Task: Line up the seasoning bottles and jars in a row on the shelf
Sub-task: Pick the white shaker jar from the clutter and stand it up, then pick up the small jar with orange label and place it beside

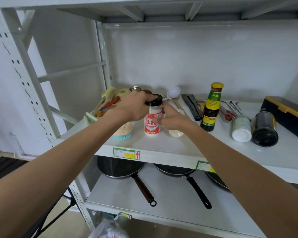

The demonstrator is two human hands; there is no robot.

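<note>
At frame centre your left hand (136, 107) clamps the black cap of the white seasoning jar (152, 117) upright on the shelf (162, 145); your right hand (172, 117) cups its side. Light, rigid, likely slick plastic: grip the body, not the cap.

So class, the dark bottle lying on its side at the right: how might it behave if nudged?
The dark bottle looks round-bodied and lies on its side, so it would probably roll. It appears full and glassy: likely heavy and possibly breakable.
</note>
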